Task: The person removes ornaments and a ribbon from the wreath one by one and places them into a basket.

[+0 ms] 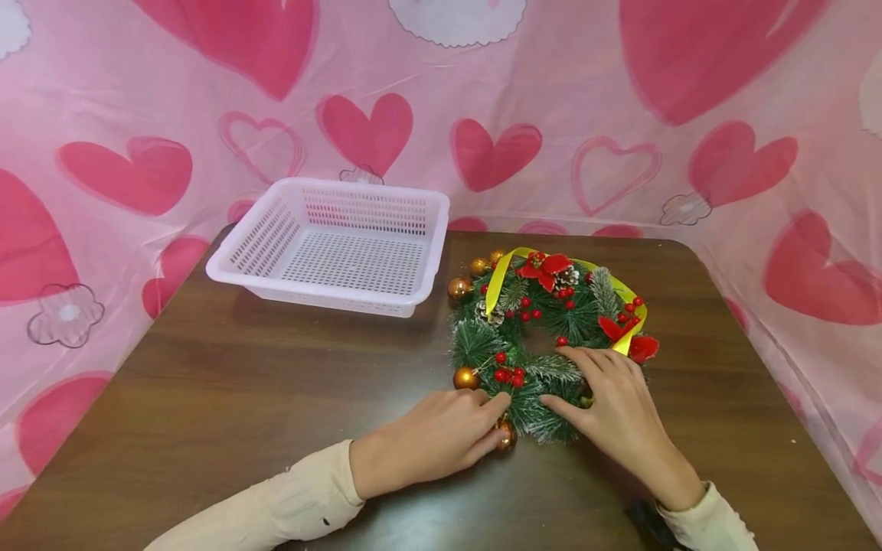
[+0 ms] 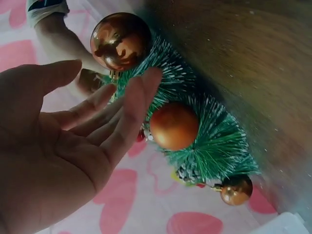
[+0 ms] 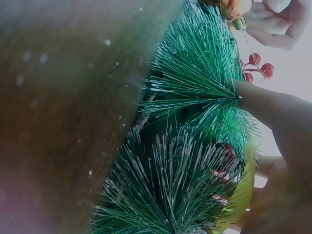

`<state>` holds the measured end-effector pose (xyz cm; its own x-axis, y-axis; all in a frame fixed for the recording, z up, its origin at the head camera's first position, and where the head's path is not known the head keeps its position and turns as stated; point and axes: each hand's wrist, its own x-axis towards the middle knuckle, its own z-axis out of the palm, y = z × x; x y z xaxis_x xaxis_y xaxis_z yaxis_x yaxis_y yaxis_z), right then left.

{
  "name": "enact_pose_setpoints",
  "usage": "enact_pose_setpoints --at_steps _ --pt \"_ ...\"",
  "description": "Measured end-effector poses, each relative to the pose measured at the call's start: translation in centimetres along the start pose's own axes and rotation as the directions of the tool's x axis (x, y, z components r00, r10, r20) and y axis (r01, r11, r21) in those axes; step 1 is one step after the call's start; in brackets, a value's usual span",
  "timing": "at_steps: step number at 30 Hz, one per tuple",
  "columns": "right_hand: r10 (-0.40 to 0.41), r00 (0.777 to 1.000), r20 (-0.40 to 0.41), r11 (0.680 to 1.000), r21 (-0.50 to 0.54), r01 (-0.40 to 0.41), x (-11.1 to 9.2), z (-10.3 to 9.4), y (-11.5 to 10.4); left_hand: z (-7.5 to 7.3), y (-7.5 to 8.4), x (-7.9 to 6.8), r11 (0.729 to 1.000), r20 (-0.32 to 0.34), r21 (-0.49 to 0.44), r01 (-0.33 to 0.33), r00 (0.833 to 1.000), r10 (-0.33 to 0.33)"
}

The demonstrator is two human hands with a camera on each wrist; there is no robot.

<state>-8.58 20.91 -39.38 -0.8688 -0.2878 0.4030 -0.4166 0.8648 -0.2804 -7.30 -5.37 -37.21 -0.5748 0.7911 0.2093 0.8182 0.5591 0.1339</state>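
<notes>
A green artificial Christmas wreath (image 1: pixel 482 344) lies on the table, trimmed with red berries (image 1: pixel 508 376), red flowers (image 1: pixel 544 269), pinecones, a yellow ribbon (image 1: pixel 499 283) and shiny orange baubles (image 1: pixel 465 377). My left hand (image 1: pixel 441 432) is at its near left side, close to a bauble (image 2: pixel 122 41). In the left wrist view the thumb stands apart from relaxed fingers (image 2: pixel 139 92), which overlap the greenery. My right hand (image 1: pixel 623 405) rests on the wreath's near right part, thumb and fingers spread. Its thumb (image 3: pixel 263 105) touches the bristles; the other fingers are partly hidden behind them.
A white perforated plastic basket (image 1: pixel 331 295) stands at the back left of the brown wooden table (image 1: pixel 289 383). A pink cloth with hearts (image 1: pixel 496 157) hangs behind and around the table. A dark object (image 1: pixel 651 524) lies by the right sleeve.
</notes>
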Motion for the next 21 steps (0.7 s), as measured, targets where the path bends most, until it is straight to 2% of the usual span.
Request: enact_pose_setpoints --at_steps 4,6,10,13,17,21 --pt "0.015 1.000 0.012 1.000 0.008 -0.015 -0.1 -0.1 0.1 0.2 0.4 0.3 1.000 0.081 0.018 0.021 0.996 -0.022" --pt "0.012 1.000 0.009 1.000 0.008 -0.012 -0.1 -0.1 0.2 0.5 0.6 0.2 0.998 0.095 0.050 0.024 0.995 -0.029" --pt "-0.003 1.000 0.004 1.000 0.012 0.002 -0.2 0.0 0.3 0.7 1.0 -0.1 0.992 0.067 0.121 0.024 0.997 -0.033" --pt "-0.011 1.000 0.015 1.000 0.016 0.010 -0.3 0.0 0.4 0.7 1.2 -0.1 0.992 0.042 0.124 0.021 0.999 -0.027" --pt "-0.014 0.999 0.030 1.000 0.015 0.014 -0.4 0.0 0.5 0.8 1.4 -0.2 0.995 0.045 0.100 -0.016 0.999 0.011" --pt "-0.012 0.999 0.049 1.000 0.004 0.011 -0.5 0.0 0.7 1.1 1.4 -0.3 0.988 0.043 0.142 -0.060 0.998 0.054"
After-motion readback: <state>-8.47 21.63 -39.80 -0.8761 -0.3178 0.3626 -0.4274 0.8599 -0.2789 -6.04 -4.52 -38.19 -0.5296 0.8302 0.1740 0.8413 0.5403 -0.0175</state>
